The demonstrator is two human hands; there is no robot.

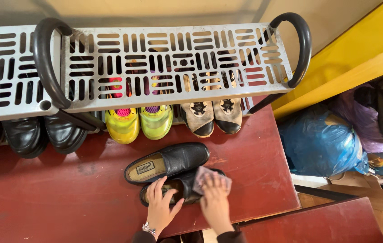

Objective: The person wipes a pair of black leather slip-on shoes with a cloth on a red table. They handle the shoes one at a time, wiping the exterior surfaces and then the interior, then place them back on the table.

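Head view, looking down: nearest, the left hand (161, 208) lies spread over the heel opening of a black loafer (180, 188) on the dark red floor (56, 193), fingers splayed and pressing it down. The right hand (214, 201) presses a small greyish cloth (209, 179) flat against the toe of that shoe. Just behind, touching it, lies a second black loafer (169, 162). Farther back, yellow-green shoes (139, 122), beige trainers (212, 116) and black dress shoes (34, 135) sit under a grey metal shoe rack (173, 63). Off right are blue bags (320, 141).
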